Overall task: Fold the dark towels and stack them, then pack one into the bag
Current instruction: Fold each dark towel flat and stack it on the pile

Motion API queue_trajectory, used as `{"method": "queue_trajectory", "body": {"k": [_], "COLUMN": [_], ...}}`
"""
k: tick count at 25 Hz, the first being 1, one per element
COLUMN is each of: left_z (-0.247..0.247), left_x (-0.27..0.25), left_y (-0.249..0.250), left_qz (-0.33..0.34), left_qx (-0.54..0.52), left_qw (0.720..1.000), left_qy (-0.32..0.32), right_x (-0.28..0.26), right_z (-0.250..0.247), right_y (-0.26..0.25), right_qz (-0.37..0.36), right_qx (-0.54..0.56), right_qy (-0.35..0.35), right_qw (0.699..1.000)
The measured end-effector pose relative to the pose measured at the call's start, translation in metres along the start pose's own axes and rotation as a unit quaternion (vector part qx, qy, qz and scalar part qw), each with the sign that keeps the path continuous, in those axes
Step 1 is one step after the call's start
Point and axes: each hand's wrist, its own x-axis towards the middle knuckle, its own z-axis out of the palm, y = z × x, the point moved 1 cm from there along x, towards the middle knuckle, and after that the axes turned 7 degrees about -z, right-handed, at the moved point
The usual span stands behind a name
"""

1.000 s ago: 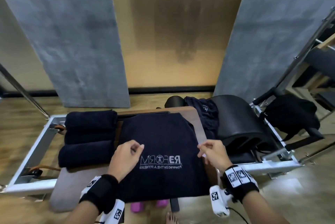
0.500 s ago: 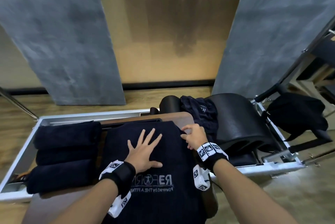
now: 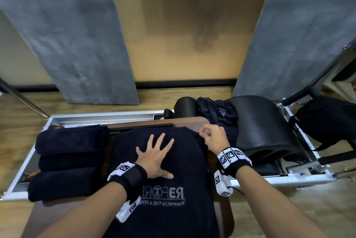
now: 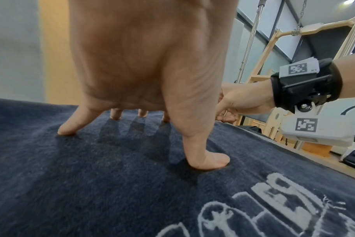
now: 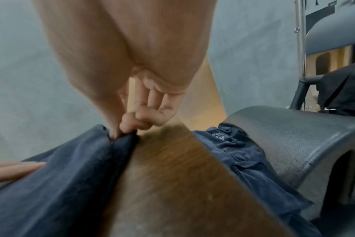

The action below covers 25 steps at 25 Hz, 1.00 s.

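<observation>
Dark navy towel (image 3: 169, 189) lies on the wooden bench (image 3: 221, 210), its long axis running away from us, the logo at the near end. We press our left hand (image 3: 154, 158) flat on it, fingers spread, while our right hand (image 3: 214, 137) pinches its far right corner; folded towels (image 3: 69, 160) sit stacked beside it on the left.

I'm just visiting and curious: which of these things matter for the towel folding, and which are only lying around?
Part of the job:
- logo towel, pressed flat by the left hand; the right hand pinches its far corner
- folded towels
- crumpled towel
- black bag

Just lying about:
- black arc barrel
- metal frame
</observation>
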Motion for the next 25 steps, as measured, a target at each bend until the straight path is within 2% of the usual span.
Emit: {"method": "queue_trajectory", "body": {"k": [2,3,5,6,7,9,12,13,16,17,20,22,23,24,25], "left_z": [0.001,0.001,0.002,0.002,0.003,0.004,0.004,0.004,0.004,0.004,0.006,0.008,0.010,0.011,0.012], "left_x": [-0.001,0.000,-0.001,-0.001,-0.001,-0.003,-0.007,-0.007,-0.009,-0.009,-0.012,-0.015,-0.016,-0.017,-0.019], "left_y": [0.000,0.001,0.002,0.003,0.003,0.004,0.006,0.007,0.008,0.007,0.005,0.004,0.004,0.004,0.003], "left_qz": [0.002,0.003,0.004,0.004,0.004,0.006,0.005,0.006,0.007,0.008,0.015,0.023,0.026,0.029,0.033], "left_qx": [-0.005,-0.009,-0.013,-0.012,-0.011,-0.012,-0.015,-0.017,-0.020,-0.020,-0.031,-0.039,-0.043,-0.048,-0.058], "left_qw": [1.000,1.000,1.000,1.000,1.000,1.000,1.000,1.000,1.000,1.000,0.999,0.998,0.998,0.997,0.996], "left_qy": [0.001,0.001,0.001,0.002,0.003,0.006,0.009,0.010,0.011,0.013,0.023,0.036,0.044,0.052,0.061], "right_x": [0.003,0.004,0.005,0.005,0.007,0.008,0.009,0.009,0.007,0.008,0.010,0.004,0.000,-0.006,-0.013], "right_z": [-0.003,-0.004,-0.001,0.001,0.002,0.001,0.000,0.001,0.008,0.008,0.000,-0.003,0.001,0.009,0.018], "right_y": [0.007,0.008,0.006,0.004,0.004,0.001,0.003,0.003,-0.004,-0.004,0.004,-0.003,-0.011,-0.023,-0.035], "right_qz": [0.039,0.037,-0.004,-0.017,-0.022,0.003,0.102,0.124,0.127,0.132,0.179,0.169,0.142,0.108,0.083], "right_qx": [0.035,0.058,0.067,0.039,-0.002,-0.040,0.092,0.132,0.164,0.171,0.130,0.102,0.136,0.188,0.234], "right_qy": [0.080,0.081,-0.006,-0.049,-0.062,-0.002,0.126,0.122,0.009,0.006,0.116,0.161,0.126,0.042,-0.070], "right_qw": [0.995,0.994,0.998,0.998,0.998,0.999,0.983,0.976,0.978,0.976,0.968,0.967,0.972,0.975,0.966]}}
